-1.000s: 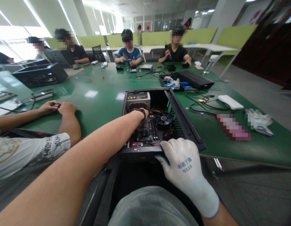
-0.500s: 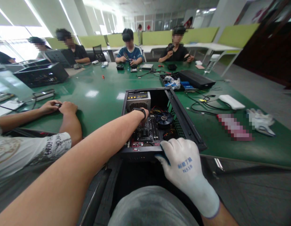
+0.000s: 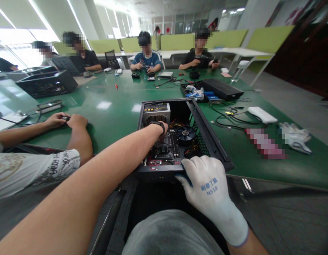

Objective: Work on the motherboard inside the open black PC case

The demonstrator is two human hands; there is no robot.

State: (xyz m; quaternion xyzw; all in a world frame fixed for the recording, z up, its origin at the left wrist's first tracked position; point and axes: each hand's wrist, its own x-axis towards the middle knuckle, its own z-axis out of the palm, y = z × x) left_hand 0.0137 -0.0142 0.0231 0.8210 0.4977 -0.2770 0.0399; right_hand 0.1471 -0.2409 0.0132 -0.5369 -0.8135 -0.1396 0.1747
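An open black computer case lies on the near edge of the green table. My bare left hand, with a black band at the wrist, reaches down inside it beside the power supply. Its fingers are hidden behind the wrist and forearm. Below it is the motherboard, with a fan with dark blades to its right. My right hand, in a white work glove, is closed over the case's near edge, thumb in front and fingers over the top.
A co-worker's hands hold a small dark item at left. Cables, a white box and a loose glove lie to the right. Behind my case stands a black tray of gloves. Other people sit across the green table.
Both my hands and the case stay where they were. Across the table at right, a co-worker has tipped a dark tool from upright to level.
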